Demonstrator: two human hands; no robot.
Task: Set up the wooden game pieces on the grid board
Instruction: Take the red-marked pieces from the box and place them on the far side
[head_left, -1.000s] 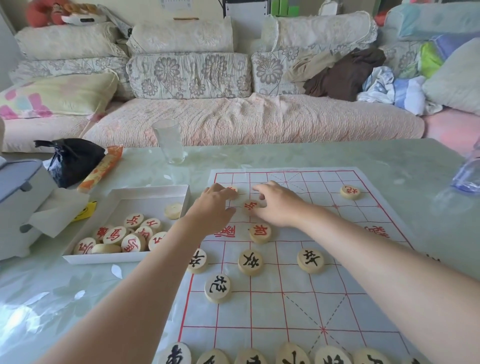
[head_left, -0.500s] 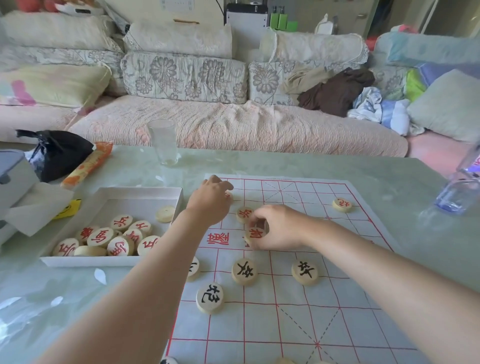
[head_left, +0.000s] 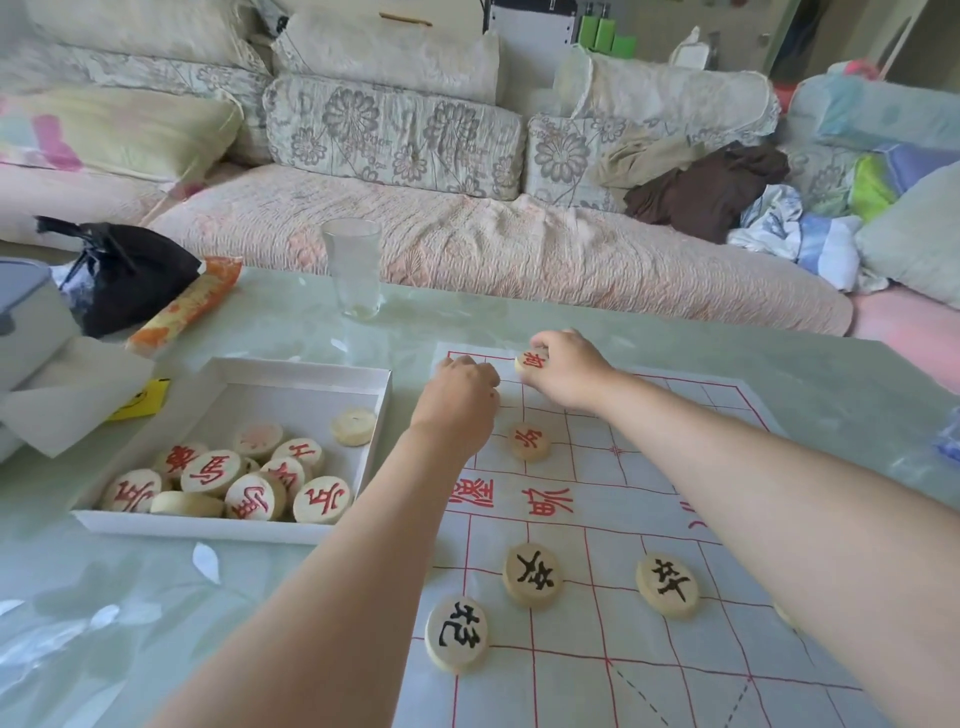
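1. While the right hand (head_left: 566, 371) reaches to the far left part of the grid board (head_left: 571, 686), its fingers pinch a red-lettered piece (head_left: 531, 360) by the rim. The piece is low over the far edge lines, and I cannot tell whether it touches the paper.
2. The left hand (head_left: 460, 400) is just beside it at the board's far left corner, knuckles up and fingers curled under. I cannot tell whether they hold anything.
3. A second red piece (head_left: 529, 440) lies flat on the board, just nearer than both hands and between the forearms.
4. Three black-lettered pieces (head_left: 532, 574) lie flat on the near half, apart from one another.
5. A white box (head_left: 291, 384) sits on the table (head_left: 260, 597) left of the board. It holds a heap of spare pieces (head_left: 249, 480), most with red lettering face up.
6. Beyond the box, a clear glass (head_left: 352, 274), a black bag (head_left: 124, 275) and an orange packet (head_left: 187, 304) stand on the table, with a cushioned sofa (head_left: 467, 244) behind.
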